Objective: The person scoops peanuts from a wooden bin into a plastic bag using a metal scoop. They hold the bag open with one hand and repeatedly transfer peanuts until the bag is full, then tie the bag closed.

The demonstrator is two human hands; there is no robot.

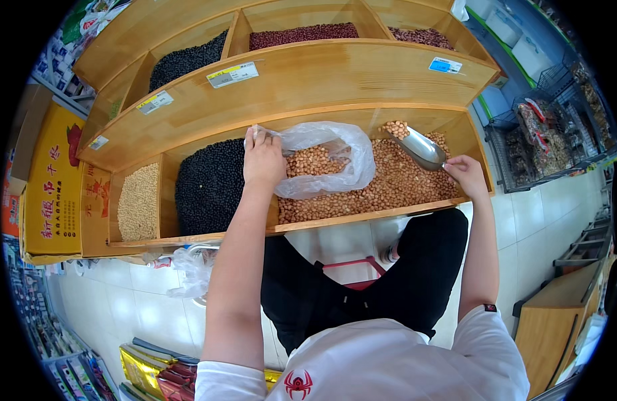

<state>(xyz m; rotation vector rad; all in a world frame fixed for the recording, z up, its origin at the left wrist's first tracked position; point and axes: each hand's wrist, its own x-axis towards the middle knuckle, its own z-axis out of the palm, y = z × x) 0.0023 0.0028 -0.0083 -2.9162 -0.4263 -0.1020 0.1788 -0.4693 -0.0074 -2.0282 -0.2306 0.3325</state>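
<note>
My left hand (264,156) grips the left edge of a clear plastic bag (361,163). The bag's mouth gapes, and shelled peanuts (313,161) are visible inside. It rests on loose peanuts (404,185) in the right compartment of a wooden bin (348,217). To the right, my right hand (468,175) holds a metal scoop (423,150) by its handle. The scoop points up and left, with a small heap of peanuts (397,129) at its tip. A gap separates this tip from the bag.
Left of the peanuts lie black beans (208,188) and pale yellow beans (138,203), split by a wooden divider (167,195). A higher tier holds dark red beans (303,36). Printed cartons (53,185) stand left; wire baskets (514,150) stand right. A red-framed stool (356,270) is below.
</note>
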